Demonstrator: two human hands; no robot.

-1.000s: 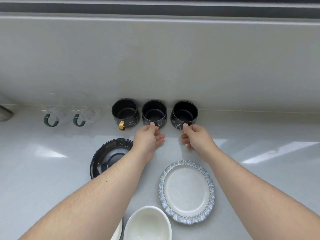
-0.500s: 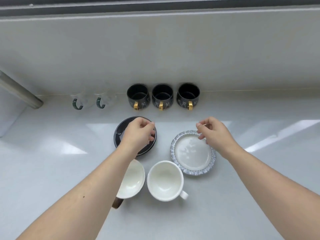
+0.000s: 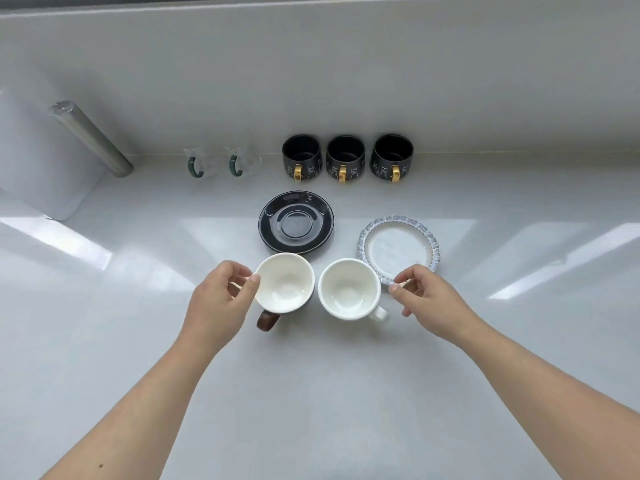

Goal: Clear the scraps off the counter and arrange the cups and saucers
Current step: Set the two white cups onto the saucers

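Left hand (image 3: 221, 299) pinched the rim of the brown-handled cup (image 3: 284, 284), right hand (image 3: 427, 299) curled empty beside the white cup (image 3: 349, 289) mid-counter; one-sided grip risked tipping it onto the black saucer (image 3: 296, 221).

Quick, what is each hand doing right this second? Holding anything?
Left hand: pinching the rim of the brown-handled cup.
Right hand: fingers pinched together by the white cup; whether it holds anything cannot be told.

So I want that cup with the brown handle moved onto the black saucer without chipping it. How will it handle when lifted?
The cup with the brown handle looks like glazed ceramic: probably rigid, breakable, a little slick. Its bowl flares wide over a narrower base, so a rim nudge from the left hand might tip it. The black saucer looks equally hard; set it down gently.
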